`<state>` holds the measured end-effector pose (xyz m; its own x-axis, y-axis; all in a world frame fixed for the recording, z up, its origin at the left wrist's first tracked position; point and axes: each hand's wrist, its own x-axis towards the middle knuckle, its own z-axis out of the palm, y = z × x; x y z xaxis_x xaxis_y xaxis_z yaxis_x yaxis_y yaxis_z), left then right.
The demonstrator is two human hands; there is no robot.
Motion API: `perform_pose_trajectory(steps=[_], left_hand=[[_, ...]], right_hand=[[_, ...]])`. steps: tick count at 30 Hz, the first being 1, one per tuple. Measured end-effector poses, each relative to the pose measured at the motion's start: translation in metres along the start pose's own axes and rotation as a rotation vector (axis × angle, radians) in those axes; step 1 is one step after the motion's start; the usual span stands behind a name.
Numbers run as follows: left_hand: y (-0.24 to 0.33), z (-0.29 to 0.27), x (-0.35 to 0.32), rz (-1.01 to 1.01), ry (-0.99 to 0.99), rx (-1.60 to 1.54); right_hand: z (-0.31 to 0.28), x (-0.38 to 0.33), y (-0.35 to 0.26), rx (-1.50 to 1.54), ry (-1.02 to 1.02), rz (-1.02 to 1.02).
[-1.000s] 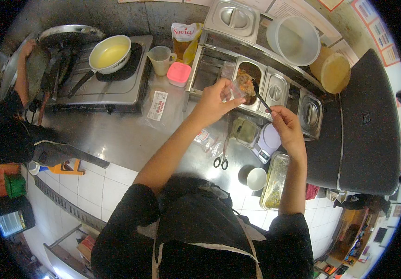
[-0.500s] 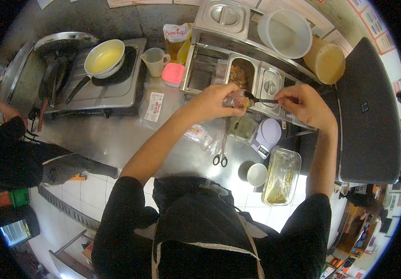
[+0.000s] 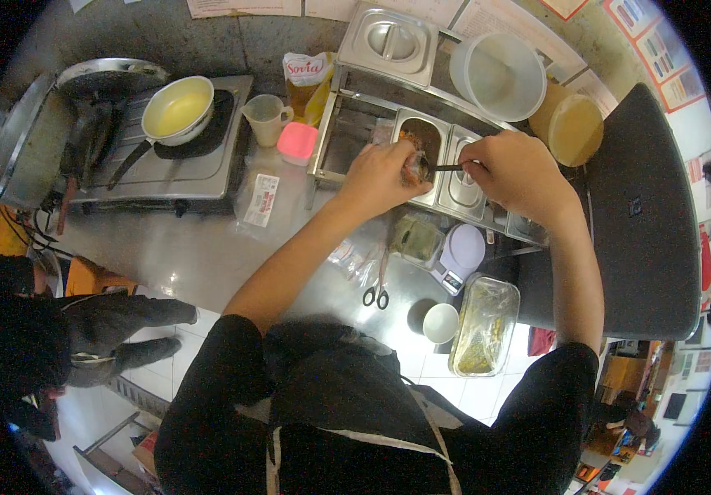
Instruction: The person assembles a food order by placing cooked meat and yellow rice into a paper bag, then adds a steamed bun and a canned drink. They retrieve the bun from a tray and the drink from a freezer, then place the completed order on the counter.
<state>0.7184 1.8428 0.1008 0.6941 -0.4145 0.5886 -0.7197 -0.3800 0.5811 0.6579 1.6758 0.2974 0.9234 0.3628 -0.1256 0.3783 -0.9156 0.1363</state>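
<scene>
Single head view: left fisheye of side-by-side pair, worn on person's head. Faces steeply down past wearer's chest onto worktop close by; left hand and right hand just above middle. Wide sweep: wall at top, tiled floor below; straight edges bent.

A black spoon points leftward at a clear bag holding food.

Stove: a white pan with yellow liquid stands on it, the handle to lower left.
Beside stove: one translucent jug, just next to a pink box.
Counter: black-handled scissors, a pale purple scale, a white bowl.
Near the bowl: a film-covered tray with yellow-green content.
</scene>
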Motion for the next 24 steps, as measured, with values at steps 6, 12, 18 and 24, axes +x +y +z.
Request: perform_pose_trajectory(steps=[6, 12, 18, 24], left_hand=[[0.006, 0.000, 0.013, -0.001, -0.085, -0.115], [0.013, 0.019, 0.012, -0.216, -0.073, -0.370], [0.007, 0.025, 0.009, -0.288, 0.129, -0.400], [0.009, 0.027, 0.009, -0.339, 0.248, -0.340]], right_hand=[[-0.013, 0.001, 0.007, -0.016, 0.043, -0.055], [0.008, 0.007, -0.008, -0.241, -0.002, -0.057], [0.036, -0.012, -0.024, -0.306, 0.154, -0.085], [0.055, -0.030, -0.023, -0.131, 0.339, 0.078]])
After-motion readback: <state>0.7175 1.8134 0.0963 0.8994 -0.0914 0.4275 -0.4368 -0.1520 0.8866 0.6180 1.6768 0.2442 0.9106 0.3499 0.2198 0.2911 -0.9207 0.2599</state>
